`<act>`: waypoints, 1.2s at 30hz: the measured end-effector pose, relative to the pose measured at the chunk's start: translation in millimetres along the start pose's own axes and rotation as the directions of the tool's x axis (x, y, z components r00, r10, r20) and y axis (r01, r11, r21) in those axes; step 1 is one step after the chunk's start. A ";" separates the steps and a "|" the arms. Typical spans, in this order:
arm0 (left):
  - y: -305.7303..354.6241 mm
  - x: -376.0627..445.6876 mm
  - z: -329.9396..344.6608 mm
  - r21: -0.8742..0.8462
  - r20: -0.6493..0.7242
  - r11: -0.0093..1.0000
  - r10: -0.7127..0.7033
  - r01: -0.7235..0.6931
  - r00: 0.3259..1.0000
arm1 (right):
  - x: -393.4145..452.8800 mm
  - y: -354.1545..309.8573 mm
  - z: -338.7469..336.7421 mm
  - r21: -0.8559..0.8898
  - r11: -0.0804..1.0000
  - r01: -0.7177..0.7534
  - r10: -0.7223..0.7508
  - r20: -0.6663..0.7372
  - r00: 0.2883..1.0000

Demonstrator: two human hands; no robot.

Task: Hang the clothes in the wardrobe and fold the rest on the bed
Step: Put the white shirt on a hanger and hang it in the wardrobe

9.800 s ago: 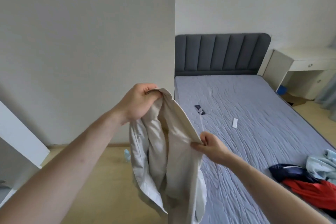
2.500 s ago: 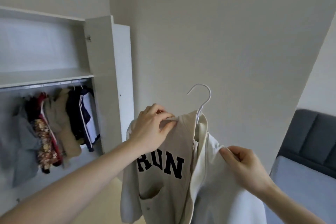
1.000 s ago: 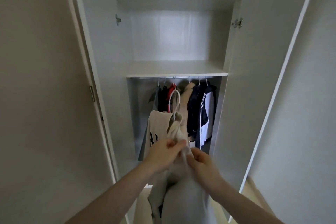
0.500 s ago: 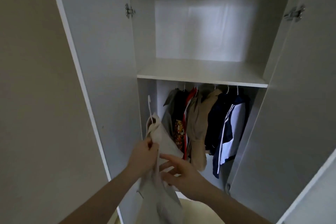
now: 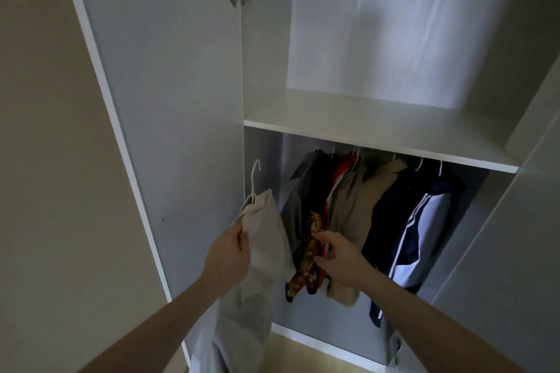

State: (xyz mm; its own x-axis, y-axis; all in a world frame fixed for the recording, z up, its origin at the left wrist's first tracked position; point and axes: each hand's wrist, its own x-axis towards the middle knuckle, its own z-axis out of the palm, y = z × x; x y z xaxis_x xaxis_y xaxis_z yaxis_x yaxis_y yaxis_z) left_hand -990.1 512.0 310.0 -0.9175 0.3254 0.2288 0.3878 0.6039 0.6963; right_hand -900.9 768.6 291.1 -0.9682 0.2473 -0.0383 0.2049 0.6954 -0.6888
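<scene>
From the head camera, the view looks into an open white wardrobe (image 5: 378,127) with a bare upper shelf and a hanging space beneath it. The left hand (image 5: 226,254) grips the shoulder of a cream fabric jacket (image 5: 266,239) that sits on a white wire hanger (image 5: 254,179); the fingers are curled round the cloth, so this grip is clenched on the garment. The jacket is held at the left end of the hanging space, just inside the left wall, its hook standing upright and below the level of the other hooks, not hooked on anything that can be seen. Its lower part hangs down past the wardrobe floor.

The right hand (image 5: 339,257) reaches among the hung clothes, its fingers curled against an orange and dark patterned garment (image 5: 306,260); whether it pinches the cloth or only pushes it cannot be told. Further right hang a beige jacket (image 5: 354,206) and a navy and white striped jacket (image 5: 424,221), close together. The left door (image 5: 157,85) stands open.
</scene>
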 end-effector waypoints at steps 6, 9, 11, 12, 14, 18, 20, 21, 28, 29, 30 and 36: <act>-25.6 39.6 18.9 -0.034 -0.021 0.999 -0.028 0.028 0.999 | 115.3 7.0 12.6 -0.231 0.972 0.043 -0.025 0.082 0.996; -40.3 55.3 24.9 -0.023 -0.012 0.998 -0.052 0.052 0.999 | 178.6 9.5 22.4 -0.403 0.915 0.029 0.022 0.122 0.992; -50.4 65.9 26.3 -0.023 -0.007 0.998 -0.054 0.053 0.999 | 214.3 8.8 26.1 -0.518 0.855 0.032 0.050 0.145 0.988; -54.7 71.7 26.4 -0.027 -0.003 0.999 -0.046 0.046 0.999 | 230.4 8.5 28.0 -0.560 0.827 0.052 0.044 0.157 0.987; -61.4 84.4 27.2 -0.037 0.005 0.999 -0.031 0.031 0.999 | 257.9 8.6 29.4 -0.610 0.789 0.076 0.042 0.177 0.983; -67.4 103.9 30.8 -0.031 0.006 1.000 0.001 -0.001 1.000 | 298.9 9.0 26.4 -0.720 0.689 0.084 0.123 0.230 0.965; -64.9 111.4 33.7 -0.036 0.010 0.999 0.010 -0.010 1.000 | 315.9 11.6 24.6 -0.772 0.625 0.115 0.146 0.260 0.955; -62.5 114.4 35.9 -0.041 0.010 0.999 0.013 -0.013 1.000 | 323.1 14.2 23.7 -0.793 0.594 0.135 0.158 0.279 0.947; -43.4 134.3 57.5 0.008 -0.002 1.000 -0.024 0.024 1.000 | 337.0 47.2 4.2 -0.841 0.498 0.211 0.155 0.325 0.933; -42.0 139.6 62.9 0.028 -0.016 0.999 -0.035 0.035 0.999 | 335.0 52.4 -1.4 -0.849 0.485 0.208 0.145 0.313 0.939; -41.1 145.4 68.3 0.048 -0.034 0.998 -0.045 0.047 0.998 | 334.4 58.5 -7.3 -0.844 0.492 0.213 0.146 0.321 0.936; -38.5 195.9 110.9 0.062 -0.020 0.995 -0.077 0.078 0.997 | 322.6 77.9 -36.2 -0.821 0.531 0.211 0.138 0.330 0.934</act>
State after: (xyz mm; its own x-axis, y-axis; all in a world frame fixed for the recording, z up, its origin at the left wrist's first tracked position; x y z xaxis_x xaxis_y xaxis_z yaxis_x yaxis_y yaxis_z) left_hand -1175.0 633.2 252.6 -0.9463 0.2633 0.1878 0.3195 0.6717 0.6684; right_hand -1192.0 927.0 251.3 -0.9233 0.1043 -0.3697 0.0220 0.9752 0.2202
